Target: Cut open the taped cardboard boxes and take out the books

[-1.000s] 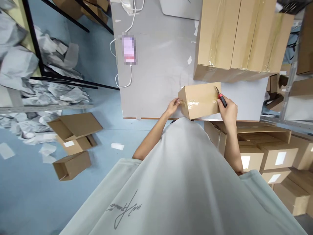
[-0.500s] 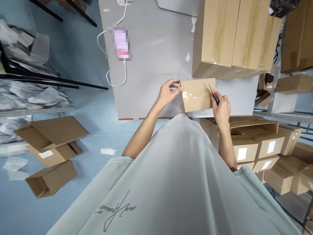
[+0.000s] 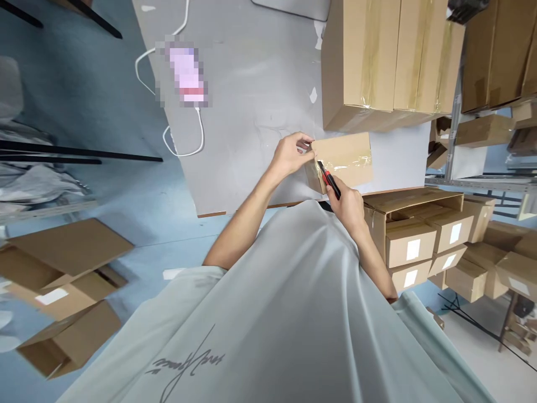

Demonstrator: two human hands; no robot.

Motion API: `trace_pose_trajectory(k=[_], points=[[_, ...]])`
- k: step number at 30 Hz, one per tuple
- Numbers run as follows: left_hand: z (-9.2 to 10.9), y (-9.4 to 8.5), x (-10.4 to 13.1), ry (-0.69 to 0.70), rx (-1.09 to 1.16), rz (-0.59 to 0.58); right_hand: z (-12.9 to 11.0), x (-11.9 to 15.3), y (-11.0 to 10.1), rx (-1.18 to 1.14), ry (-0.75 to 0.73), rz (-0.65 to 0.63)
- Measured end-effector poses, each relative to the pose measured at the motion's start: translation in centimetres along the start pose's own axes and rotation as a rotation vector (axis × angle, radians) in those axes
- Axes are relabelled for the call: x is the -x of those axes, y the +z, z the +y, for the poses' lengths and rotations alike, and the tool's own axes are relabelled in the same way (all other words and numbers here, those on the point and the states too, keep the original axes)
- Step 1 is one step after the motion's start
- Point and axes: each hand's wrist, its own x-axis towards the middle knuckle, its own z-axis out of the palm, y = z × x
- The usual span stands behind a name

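Note:
A small taped cardboard box [image 3: 348, 151] lies near the front edge of the grey table [image 3: 235, 129]. My left hand [image 3: 291, 154] grips the box's left end, thumb on top and fingers curled at the far corner. In my right hand [image 3: 347, 204] is a red and black utility knife [image 3: 330, 180], its tip at the left end of the tape strip, close to my left thumb. The fingers of my right hand are wrapped round the knife's handle.
Large taped cartons [image 3: 371, 61] stand behind the small box at the right. A phone [image 3: 187, 75] with a white cable is at the table's left. An open carton of labelled boxes [image 3: 411, 243] stands below right; open empty boxes [image 3: 75, 246] lie at the left.
My right hand has moved left with the knife, from the box's right end to its left end. My left hand stays at the box's left end. The view has shifted and turned slightly.

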Motion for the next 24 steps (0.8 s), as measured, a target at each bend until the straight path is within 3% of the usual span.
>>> trace_pose_trajectory(k=[8,16,24], points=[[0.2,-0.1,0.2,-0.001,-0.053,-0.004,-2.2,0.0,-0.5,0.095,0.045,-0.046],[-0.1,0.0,0.4,-0.01,-0.05,0.024,-7.3,-0.1,-1.4,0.309,0.182,-0.154],[-1.1,1.1,0.8,-0.066,-0.003,0.096,-6.7,0.9,-0.8,0.378,0.152,-0.221]])
